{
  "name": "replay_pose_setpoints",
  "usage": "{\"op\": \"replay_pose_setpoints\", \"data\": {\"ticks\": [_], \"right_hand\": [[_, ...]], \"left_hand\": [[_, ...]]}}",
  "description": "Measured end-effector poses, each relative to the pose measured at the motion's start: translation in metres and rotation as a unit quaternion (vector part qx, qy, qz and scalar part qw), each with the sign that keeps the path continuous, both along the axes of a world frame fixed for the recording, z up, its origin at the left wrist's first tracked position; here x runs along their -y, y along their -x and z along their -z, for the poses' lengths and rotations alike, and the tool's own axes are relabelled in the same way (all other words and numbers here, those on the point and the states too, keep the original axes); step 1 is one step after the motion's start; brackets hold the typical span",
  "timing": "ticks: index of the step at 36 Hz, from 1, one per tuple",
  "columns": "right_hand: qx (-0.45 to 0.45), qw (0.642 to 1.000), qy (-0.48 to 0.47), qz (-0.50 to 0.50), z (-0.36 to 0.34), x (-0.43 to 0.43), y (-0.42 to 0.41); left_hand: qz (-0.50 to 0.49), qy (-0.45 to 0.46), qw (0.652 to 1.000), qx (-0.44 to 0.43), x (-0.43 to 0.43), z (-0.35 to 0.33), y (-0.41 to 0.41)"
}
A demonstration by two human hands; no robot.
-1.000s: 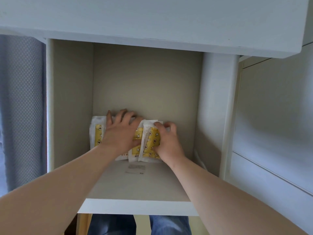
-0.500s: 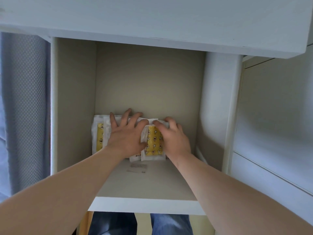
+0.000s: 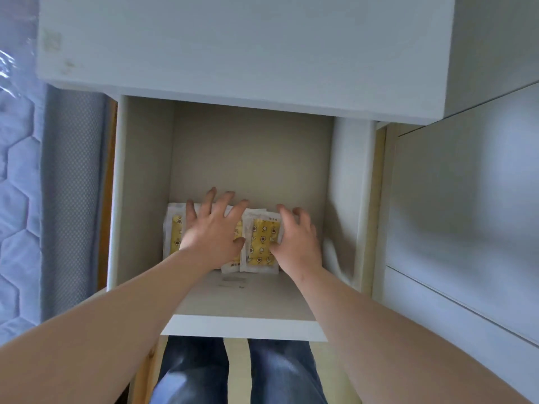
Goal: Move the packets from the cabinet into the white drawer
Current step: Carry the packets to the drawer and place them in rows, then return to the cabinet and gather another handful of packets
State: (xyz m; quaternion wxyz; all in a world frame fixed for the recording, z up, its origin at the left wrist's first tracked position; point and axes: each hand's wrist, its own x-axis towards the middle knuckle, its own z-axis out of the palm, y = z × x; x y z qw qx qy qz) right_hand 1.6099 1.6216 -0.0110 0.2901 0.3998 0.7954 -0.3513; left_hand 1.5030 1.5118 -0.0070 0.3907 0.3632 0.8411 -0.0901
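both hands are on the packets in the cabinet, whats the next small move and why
Probably gather the packets together and draw them forward off the shelf: the left hand lies flat across them, the right hand curls round their right edge, and all stand at the back.

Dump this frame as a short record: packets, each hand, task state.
packets: white-and-yellow, bunched at the back of the cabinet shelf
left hand: fingers spread flat across the left packets
right hand: fingers curled over the rightmost packet's edge
label: small, on the shelf in front of the packets
state: no packet out of the cabinet yet
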Motion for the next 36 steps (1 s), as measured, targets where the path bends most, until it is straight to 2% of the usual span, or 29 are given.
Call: {"op": "replay_pose_setpoints", "data": {"ticks": [6, 10, 18, 23, 27, 34, 36], "right_hand": [[0.005, 0.996, 0.0, 0.087, -0.05, 0.003, -0.002], [-0.021, 0.983, -0.004, 0.18, -0.087, 0.013, -0.004], [-0.133, 0.913, -0.023, 0.385, -0.178, 0.043, -0.018], [-0.213, 0.83, -0.02, 0.515, -0.231, 0.084, -0.049], [-0.239, 0.741, -0.011, 0.627, -0.264, 0.115, -0.087], [-0.3, 0.593, -0.026, 0.747, -0.315, 0.166, -0.177], [-0.31, 0.56, -0.041, 0.767, -0.328, 0.187, -0.208]], "left_hand": [[-0.093, -0.061, 0.994, 0.018, 0.0, -0.051, 0.0], [-0.108, -0.084, 0.989, 0.051, 0.0, -0.091, -0.001], [-0.08, -0.168, 0.978, 0.092, 0.011, -0.18, 0.004], [-0.058, -0.226, 0.965, 0.12, 0.025, -0.227, -0.01], [-0.016, -0.244, 0.957, 0.157, 0.031, -0.26, -0.039], [0.122, -0.26, 0.93, 0.227, 0.04, -0.307, -0.14], [0.155, -0.26, 0.92, 0.248, 0.048, -0.318, -0.178]]}}
